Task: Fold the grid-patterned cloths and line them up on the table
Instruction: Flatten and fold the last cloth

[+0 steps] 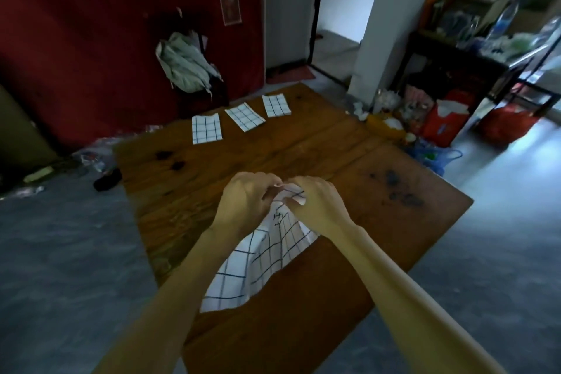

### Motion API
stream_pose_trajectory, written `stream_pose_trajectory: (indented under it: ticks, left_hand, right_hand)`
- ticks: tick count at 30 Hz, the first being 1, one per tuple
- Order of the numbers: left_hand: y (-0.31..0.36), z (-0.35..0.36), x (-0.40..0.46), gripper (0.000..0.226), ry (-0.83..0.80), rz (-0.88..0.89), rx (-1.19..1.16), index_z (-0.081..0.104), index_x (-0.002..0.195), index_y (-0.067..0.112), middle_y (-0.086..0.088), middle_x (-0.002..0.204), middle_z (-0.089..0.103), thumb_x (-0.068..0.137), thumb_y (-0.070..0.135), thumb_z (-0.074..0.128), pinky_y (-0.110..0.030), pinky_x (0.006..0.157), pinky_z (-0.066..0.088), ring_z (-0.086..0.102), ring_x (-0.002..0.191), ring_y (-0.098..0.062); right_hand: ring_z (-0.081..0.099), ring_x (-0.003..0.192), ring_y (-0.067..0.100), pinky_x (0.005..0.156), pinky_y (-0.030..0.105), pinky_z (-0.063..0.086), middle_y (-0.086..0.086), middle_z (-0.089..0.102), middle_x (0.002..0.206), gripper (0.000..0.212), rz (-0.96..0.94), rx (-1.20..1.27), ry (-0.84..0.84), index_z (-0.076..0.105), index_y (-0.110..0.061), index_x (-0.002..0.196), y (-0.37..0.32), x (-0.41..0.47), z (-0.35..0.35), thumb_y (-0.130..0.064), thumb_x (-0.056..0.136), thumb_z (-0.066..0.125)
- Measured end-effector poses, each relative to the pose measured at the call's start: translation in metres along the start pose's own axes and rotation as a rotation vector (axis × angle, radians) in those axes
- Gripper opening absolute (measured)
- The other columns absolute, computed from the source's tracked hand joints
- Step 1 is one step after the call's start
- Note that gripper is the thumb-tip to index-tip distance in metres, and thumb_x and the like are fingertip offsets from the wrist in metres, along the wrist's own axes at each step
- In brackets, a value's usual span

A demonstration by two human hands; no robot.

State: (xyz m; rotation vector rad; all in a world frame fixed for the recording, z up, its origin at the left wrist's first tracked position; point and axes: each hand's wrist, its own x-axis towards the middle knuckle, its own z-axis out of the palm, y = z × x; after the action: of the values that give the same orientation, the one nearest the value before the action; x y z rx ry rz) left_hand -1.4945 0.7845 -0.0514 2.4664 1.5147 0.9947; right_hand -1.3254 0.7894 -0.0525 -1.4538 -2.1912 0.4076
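Near edge of the table: the loose cloth (258, 264) drapes from the two hands toward the person, its lower part lying rumpled on the wood and its near corner close to the table (334, 143) edge.
Left hand (247, 200): fingers curled, pinching the cloth's upper edge, knuckles up.
Right hand (318, 203): also closed on that upper edge, touching or nearly touching the left; a small bunch of cloth shows between them.
Grip risk: both hands appear to hold one gathered clump rather than two separate corners, so when they part, the edge may come up twisted and the fold would go crooked.
Slip risk: the pinch looks shallow; a quick shake could pull a corner free and drop the cloth in a heap.
Edge risk: the trailing end lies close to the near edge, so dragging it could let it slide off toward the floor.
Middle of the table: bare wood with dark stains to the right; laying the cloth there might soil it, if the marks are wet, which I cannot tell.
Far side: three folded cloths, left one (206, 129), middle one (244, 116), right one (276, 105), lie in a row, near each other but apart.
Row risk: the middle one sits skewed, so lining the next up against it would bend the row.
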Motion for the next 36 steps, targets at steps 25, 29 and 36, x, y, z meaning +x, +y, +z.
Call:
stream_pose_trajectory:
  ticks: [25,29,36]
  left_hand:
    - [0.004,-0.094,-0.02,0.006,-0.029,-0.028,0.184,0.057,0.093,0.021,0.01,0.08,0.051,0.094,0.025,0.054,-0.014,0.057,0.028,0.049,0.07,-0.006]
    - [-0.027,-0.095,-0.023,0.009,-0.096,-0.188,0.163,0.059,0.097,0.024,0.012,0.084,0.055,0.096,0.028,0.05,-0.012,0.057,0.03,0.05,0.074,-0.001]
    - [-0.061,-0.09,0.017,0.011,-0.058,-0.325,0.215,0.06,0.097,0.022,0.005,0.09,0.062,0.096,0.027,0.05,-0.026,0.073,0.049,0.058,0.084,-0.011]
  right_hand:
    - [0.058,0.087,0.015,0.089,0.029,0.034,-0.004,0.07,0.091,0.017,-0.131,-0.383,0.315,0.074,-0.022,0.099,-0.091,-0.018,-0.077,-0.013,0.088,0.064]
    - [0.059,0.089,0.017,0.084,0.025,0.031,-0.001,0.07,0.098,0.019,-0.057,-0.363,0.338,0.072,-0.02,0.103,-0.071,-0.006,-0.085,-0.012,0.089,0.062]
    - [0.061,0.094,0.016,0.08,0.024,0.037,0.0,0.07,0.104,0.019,-0.001,-0.299,0.284,0.071,-0.017,0.108,-0.026,0.05,-0.08,-0.013,0.093,0.06]
